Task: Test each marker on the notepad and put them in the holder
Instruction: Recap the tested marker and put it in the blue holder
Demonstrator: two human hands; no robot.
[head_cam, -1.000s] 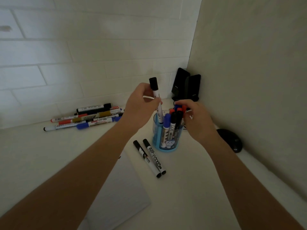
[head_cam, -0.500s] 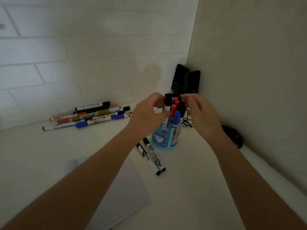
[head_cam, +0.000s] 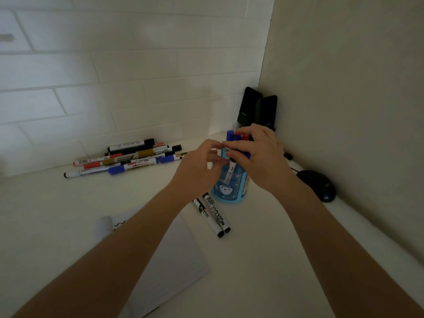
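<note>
Head view: right hand (head_cam: 261, 159) fingers (head_cam: 242, 149) round cylindrical markers (head_cam: 230, 136) in translucent blue holder (head_cam: 227, 190); left hand (head_cam: 199, 166) grip unclear.

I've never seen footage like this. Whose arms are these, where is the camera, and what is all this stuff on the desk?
No machine here: a person wears a camera on the head, looking down at their own arms. The left hand and right hand meet over a blue holder. The right hand's fingers curl round the standing markers; whether the left hand grips the black-capped marker between them is unclear. On the white table lie a notepad, two loose markers, a pile of markers by the wall, a black mouse and two black boxes.
</note>
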